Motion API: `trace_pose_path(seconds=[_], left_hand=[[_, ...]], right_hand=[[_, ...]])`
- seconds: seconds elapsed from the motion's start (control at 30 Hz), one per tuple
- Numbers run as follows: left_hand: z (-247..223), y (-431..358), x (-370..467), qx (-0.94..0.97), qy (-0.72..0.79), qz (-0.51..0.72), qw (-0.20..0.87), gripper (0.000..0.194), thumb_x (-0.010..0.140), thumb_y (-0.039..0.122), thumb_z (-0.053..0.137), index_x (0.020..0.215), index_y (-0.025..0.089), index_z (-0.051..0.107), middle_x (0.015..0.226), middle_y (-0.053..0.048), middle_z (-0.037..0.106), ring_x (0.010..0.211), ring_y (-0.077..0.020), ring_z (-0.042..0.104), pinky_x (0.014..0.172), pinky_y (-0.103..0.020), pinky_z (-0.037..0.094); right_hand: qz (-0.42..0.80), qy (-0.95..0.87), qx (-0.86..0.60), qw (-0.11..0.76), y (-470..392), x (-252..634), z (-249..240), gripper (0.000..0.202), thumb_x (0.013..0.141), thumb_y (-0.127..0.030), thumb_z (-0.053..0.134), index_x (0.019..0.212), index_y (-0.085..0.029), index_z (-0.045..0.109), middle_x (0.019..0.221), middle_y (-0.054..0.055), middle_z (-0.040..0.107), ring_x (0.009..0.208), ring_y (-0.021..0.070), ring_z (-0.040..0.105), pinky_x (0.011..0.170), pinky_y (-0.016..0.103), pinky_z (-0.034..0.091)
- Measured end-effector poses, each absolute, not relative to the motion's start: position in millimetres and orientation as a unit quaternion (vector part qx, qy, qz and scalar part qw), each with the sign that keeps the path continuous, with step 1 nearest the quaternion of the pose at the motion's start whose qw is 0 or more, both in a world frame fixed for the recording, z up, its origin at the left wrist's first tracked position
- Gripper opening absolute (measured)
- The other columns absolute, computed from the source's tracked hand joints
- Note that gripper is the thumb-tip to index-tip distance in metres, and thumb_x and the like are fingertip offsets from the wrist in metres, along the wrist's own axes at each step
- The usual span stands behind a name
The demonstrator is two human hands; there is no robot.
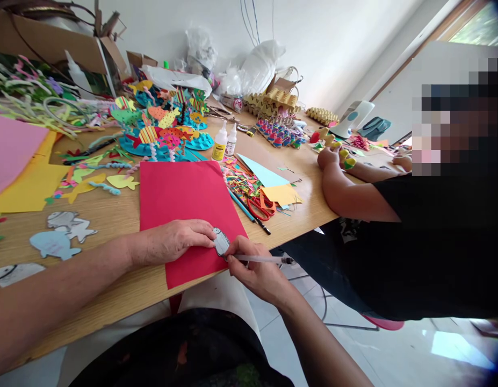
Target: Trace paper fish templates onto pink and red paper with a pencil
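A sheet of red paper (pixel 188 199) lies at the table's front edge. On its right part rests a small grey fish cutout (pixel 221 242). My left hand (pixel 178 240) lies flat on the red paper, its fingertips touching the cutout's left side. In my right hand (pixel 254 266) is a pen (pixel 262 259), pinched near its tip at the cutout's lower right edge; the tip itself is hidden by the fingers. More fish cutouts (pixel 55 244) lie on the table to the left.
Red-handled scissors (pixel 261 208), pencils (pixel 243 206) and paper scraps sit right of the red sheet. Two glue bottles (pixel 219 142) stand behind it, near colourful paper fish (pixel 166 121). A person (pixel 442 226) at the right holds yellow pieces (pixel 347 159).
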State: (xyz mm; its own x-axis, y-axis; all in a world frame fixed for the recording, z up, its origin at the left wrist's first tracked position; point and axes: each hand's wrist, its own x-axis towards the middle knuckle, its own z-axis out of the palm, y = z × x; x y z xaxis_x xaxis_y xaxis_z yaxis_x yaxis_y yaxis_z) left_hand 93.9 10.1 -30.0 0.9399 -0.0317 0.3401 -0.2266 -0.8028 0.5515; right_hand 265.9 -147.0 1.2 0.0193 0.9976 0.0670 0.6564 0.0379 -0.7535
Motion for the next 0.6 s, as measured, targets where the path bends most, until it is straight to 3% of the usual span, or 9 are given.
trace_pose_path(seconds=[0.47, 0.6], left_hand=[[-20.8, 6.9, 97.1, 0.936, -0.079, 0.172, 0.298, 0.034, 0.094, 0.010, 0.035, 0.106, 0.016, 0.066, 0.112, -0.010, 0.064, 0.111, -0.0195, 0.055, 0.097, -0.032, 0.044], [-19.9, 6.0, 97.0, 0.938, -0.075, 0.159, 0.299, 0.033, 0.094, 0.010, 0.036, 0.106, 0.018, 0.065, 0.113, -0.009, 0.064, 0.110, -0.0193, 0.055, 0.096, -0.032, 0.043]], right_hand=[[0.256, -0.644, -0.640, 0.332, -145.6, 266.4, 2.4, 0.008, 0.077, -0.013, 0.047, 0.072, -0.019, 0.049, 0.056, -0.005, 0.048, 0.051, 0.0101, 0.043, 0.049, 0.021, 0.029], [0.317, -0.600, -0.607, 0.414, -147.2, 270.0, -2.9, 0.008, 0.078, -0.015, 0.046, 0.072, -0.020, 0.050, 0.054, -0.004, 0.052, 0.051, 0.0107, 0.046, 0.050, 0.021, 0.034]])
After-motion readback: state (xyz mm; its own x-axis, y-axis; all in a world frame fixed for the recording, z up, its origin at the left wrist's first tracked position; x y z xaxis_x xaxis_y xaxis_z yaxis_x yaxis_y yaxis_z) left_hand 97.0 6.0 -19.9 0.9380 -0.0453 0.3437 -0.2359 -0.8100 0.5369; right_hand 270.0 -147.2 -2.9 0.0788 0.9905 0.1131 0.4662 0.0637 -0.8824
